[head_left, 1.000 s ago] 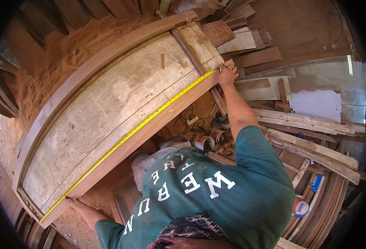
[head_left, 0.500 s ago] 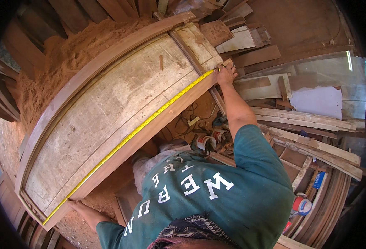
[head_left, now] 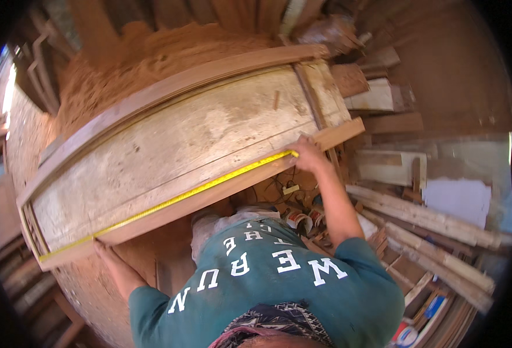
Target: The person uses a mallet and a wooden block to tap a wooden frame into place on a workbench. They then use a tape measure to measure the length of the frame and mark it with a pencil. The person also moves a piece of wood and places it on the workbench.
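Observation:
A yellow tape measure blade [head_left: 186,193] runs along a long wooden plank [head_left: 209,196], from its left end to my right hand. My right hand [head_left: 307,153] closes on the tape at the plank's near edge, a short way in from the right end. At the plank's near side, toward its left end, my left hand [head_left: 101,248] grips the edge; its fingers are partly hidden. Behind the plank lies a pale worn board [head_left: 175,139], bordered on its far side by a curved wooden frame piece [head_left: 151,93]. A narrow crosspiece [head_left: 308,95] crosses near the right end.
Reddish sawdust [head_left: 116,64] heaps beyond the curved piece. Long wood strips [head_left: 424,214] and offcuts crowd the right side, near a pale sheet [head_left: 458,200]. Open paint cans [head_left: 298,220] stand below the plank. A blue box [head_left: 435,306] lies at the lower right.
My right hand has slid leftward along the plank, away from its right end, and the tape spans a shorter length. The view has turned. My left hand keeps its place at the plank's edge.

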{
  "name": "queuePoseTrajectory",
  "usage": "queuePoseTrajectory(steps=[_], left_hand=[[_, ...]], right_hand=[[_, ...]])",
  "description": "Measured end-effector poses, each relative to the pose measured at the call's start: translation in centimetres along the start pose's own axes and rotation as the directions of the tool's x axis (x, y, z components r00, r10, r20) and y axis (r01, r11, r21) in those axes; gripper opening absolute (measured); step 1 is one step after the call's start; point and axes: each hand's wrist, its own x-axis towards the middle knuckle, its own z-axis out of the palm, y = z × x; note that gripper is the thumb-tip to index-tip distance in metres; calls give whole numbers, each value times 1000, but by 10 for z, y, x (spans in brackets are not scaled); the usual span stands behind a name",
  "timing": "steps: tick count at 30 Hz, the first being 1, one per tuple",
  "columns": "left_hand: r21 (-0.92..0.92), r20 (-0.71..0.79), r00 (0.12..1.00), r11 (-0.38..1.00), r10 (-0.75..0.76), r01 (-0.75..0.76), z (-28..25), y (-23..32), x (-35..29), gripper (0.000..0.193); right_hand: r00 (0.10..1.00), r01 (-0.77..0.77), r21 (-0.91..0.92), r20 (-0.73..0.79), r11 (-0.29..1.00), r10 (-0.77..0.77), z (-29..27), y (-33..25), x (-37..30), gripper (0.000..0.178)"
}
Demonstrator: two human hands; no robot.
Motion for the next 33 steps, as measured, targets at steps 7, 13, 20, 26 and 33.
queuePoseTrajectory(steps=[7,13,20,26,33], left_hand=[[-14,-69,967,969,247,-248,-1,-12,-32,50],[-28,-217,975,999,-41,35,-38,-36,-81,105],[-117,-186,979,991,-83,62,-73,-80,-111,97],[-84,-111,985,988,-135,126,-71,-102,-125,90],[34,-93,979,982,-183,187,-72,-108,-133,79]], right_hand=[[922,279,81,257,957,-290,34,-188,-21,63],[864,412,120,263,903,-429,74,-284,-34,61],[722,533,363,277,764,-634,115,-330,-14,62],[809,509,259,183,821,-559,107,-372,-2,67],[911,413,194,-75,890,-406,90,-371,48,72]])
